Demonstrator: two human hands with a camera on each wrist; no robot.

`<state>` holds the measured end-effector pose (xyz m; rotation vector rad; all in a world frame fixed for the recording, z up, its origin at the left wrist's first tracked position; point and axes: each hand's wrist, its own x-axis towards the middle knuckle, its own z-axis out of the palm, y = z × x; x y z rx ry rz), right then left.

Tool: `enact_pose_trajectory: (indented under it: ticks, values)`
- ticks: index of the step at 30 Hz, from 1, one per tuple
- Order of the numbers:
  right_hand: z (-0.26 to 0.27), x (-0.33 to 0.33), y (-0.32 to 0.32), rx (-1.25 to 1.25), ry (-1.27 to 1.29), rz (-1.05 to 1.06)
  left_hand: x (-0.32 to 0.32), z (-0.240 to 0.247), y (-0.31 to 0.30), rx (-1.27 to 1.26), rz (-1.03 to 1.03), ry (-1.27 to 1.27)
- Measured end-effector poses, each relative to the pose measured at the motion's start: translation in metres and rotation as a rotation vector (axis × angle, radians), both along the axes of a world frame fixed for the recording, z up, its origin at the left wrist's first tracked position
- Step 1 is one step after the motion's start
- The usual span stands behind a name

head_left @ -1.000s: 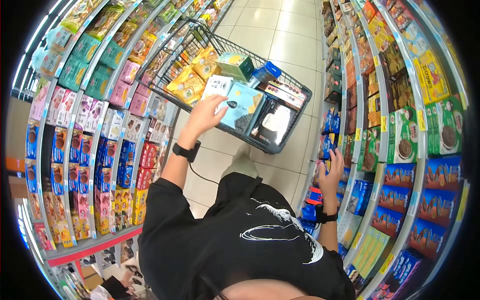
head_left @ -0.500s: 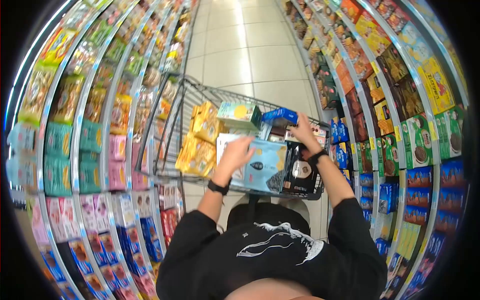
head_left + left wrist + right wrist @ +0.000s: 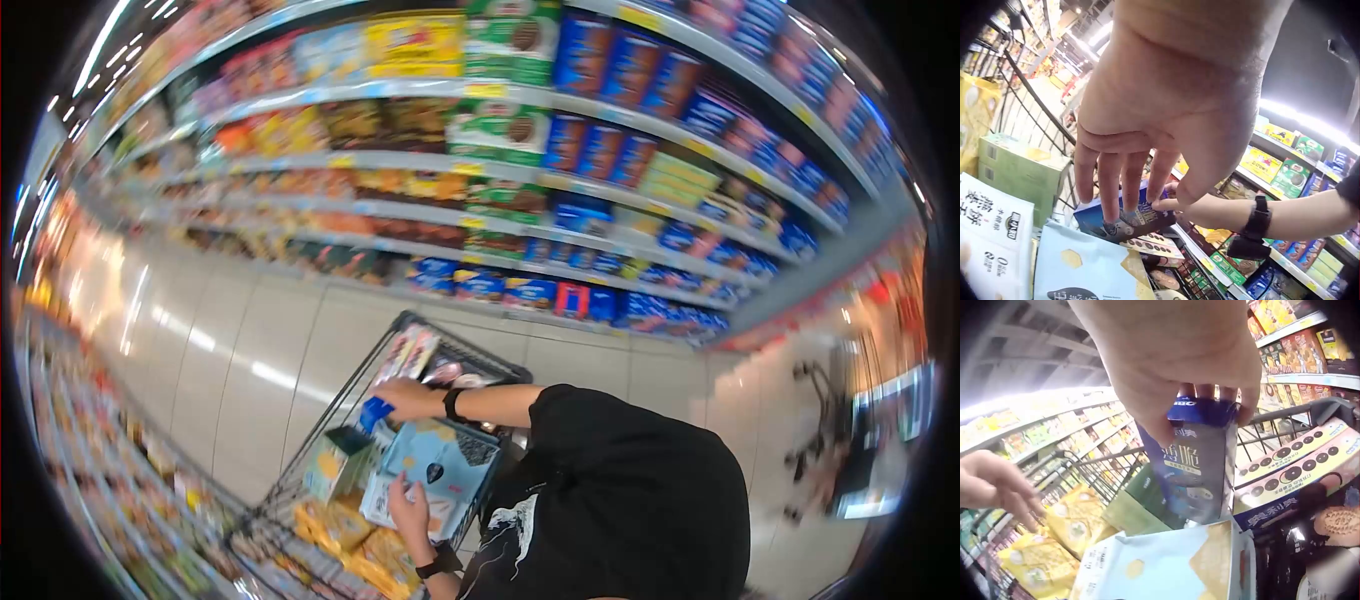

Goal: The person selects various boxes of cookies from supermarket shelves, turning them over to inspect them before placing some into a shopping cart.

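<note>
In the cart, my right hand (image 3: 403, 398) grips the top of a dark blue cookie box (image 3: 1194, 459), fingers on one side and thumb on the other. The box stands upright beside a light blue package (image 3: 445, 462). My left hand (image 3: 410, 512) hovers over the near-left part of the cart, fingers extended and holding nothing. Under it lie a white package (image 3: 994, 234) and yellow snack bags (image 3: 335, 525). A green box (image 3: 338, 462) stands next to the blue box. Pink-and-white cookie boxes (image 3: 1297, 459) lie on its other side.
The black wire shopping cart (image 3: 300, 470) stands in a tiled aisle (image 3: 230, 350). Shelves of boxed biscuits (image 3: 500, 170) run along one side, and more stocked shelves (image 3: 90, 480) along the other. Farther right, another cart (image 3: 815, 420) appears blurred near the aisle's end.
My right hand has moved from beside the right shelf into the cart and taken hold of the blue cookie box. The head view has swung right, so the cart now appears lower and turned.
</note>
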<state>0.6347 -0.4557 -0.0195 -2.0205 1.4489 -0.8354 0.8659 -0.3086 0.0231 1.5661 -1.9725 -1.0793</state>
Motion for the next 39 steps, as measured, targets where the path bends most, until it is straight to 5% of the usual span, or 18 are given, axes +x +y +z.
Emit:
enact_pose_trajectory:
  ticks: [2,8,11,13,21,23,25,27,31,33,36,39]
  values:
    - [0.037,-0.020,0.037,-0.134,-0.157,-0.093,-0.011,-0.007,-0.028,-0.140,-0.026,-0.038]
    - [0.151,-0.090,0.140,0.056,-0.208,-0.519,-0.129,0.056,-0.045,-0.424,-0.295,-0.021]
    - [0.171,-0.125,0.193,0.103,-0.316,-0.672,-0.183,0.065,-0.028,-0.723,-0.342,-0.144]
    - [0.176,-0.143,0.240,0.074,-0.340,-0.732,-0.216,0.086,0.000,-0.798,-0.425,-0.008]
    - [0.156,-0.187,0.435,-0.056,-0.358,-0.911,-0.296,0.083,0.136,-0.354,-1.016,0.315]
    - [0.153,-0.185,0.476,-0.219,-0.601,-1.013,-0.309,0.093,0.171,-0.047,-1.135,0.408]
    - [0.177,-0.191,0.519,0.092,-0.834,-1.090,-0.323,0.080,0.193,0.193,-1.225,0.497]
    - [0.196,-0.199,0.546,0.071,-0.881,-1.161,-0.335,0.089,0.203,0.564,-1.319,0.364]
    - [0.213,-0.232,0.571,-0.206,-0.633,-1.236,-0.351,0.083,0.215,1.061,-1.154,0.556]
    - [0.215,-0.251,0.572,-0.235,-0.549,-1.242,-0.368,0.074,0.210,1.507,-1.103,0.615]
    - [0.244,-0.256,0.558,-0.218,-0.794,-1.180,-0.386,0.088,0.206,1.615,-1.116,0.709]
    - [0.231,-0.269,0.537,-0.237,-0.764,-1.096,-0.403,0.081,0.196,1.729,-1.143,0.752]
